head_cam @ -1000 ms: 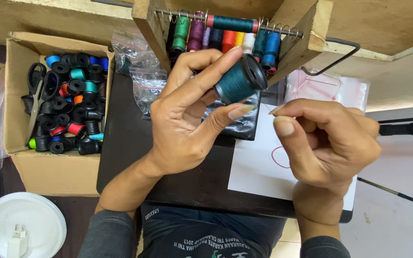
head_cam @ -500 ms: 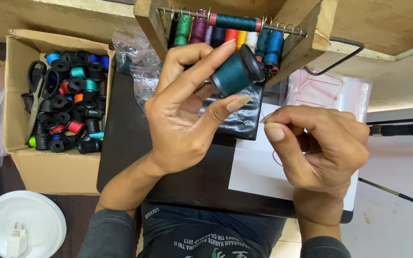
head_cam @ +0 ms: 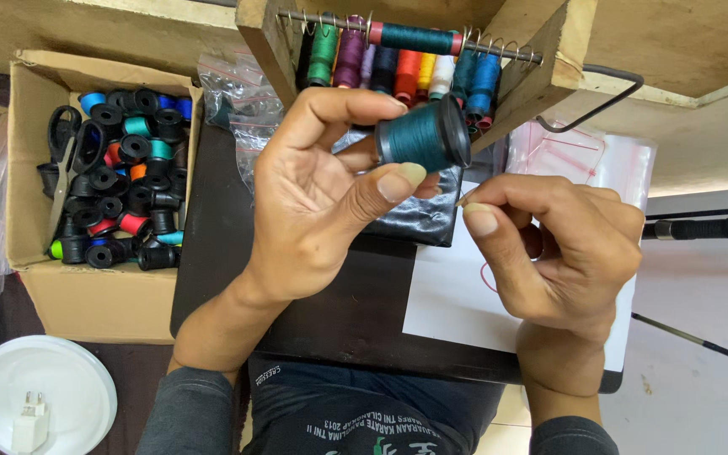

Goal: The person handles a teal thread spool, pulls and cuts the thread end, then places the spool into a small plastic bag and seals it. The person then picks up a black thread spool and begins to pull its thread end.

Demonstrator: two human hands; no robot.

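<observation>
The left hand [head_cam: 322, 194] clamps a teal thread spool [head_cam: 423, 135] between thumb and fingers, just below the wooden spool rack [head_cam: 549, 67]. Right of the spool, the right hand [head_cam: 558, 244] pinches thumb and forefinger together beside it.

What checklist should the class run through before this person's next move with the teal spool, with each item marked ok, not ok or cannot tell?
1. Teal spool held firmly: ok, the left hand grips it between thumb and fingers.
2. Thread end caught: cannot tell, the right hand pinches thumb and forefinger beside the spool, but no thread shows.
3. Spool clear of the wooden rack: ok, it is held in front of the rod of coloured spools.
4. White paper lying flat on the dark board: ok.
5. Spare spools at hand: ok, the cardboard box at the left holds many.
6. Scissors within reach: cannot tell, they lie in the box.
</observation>
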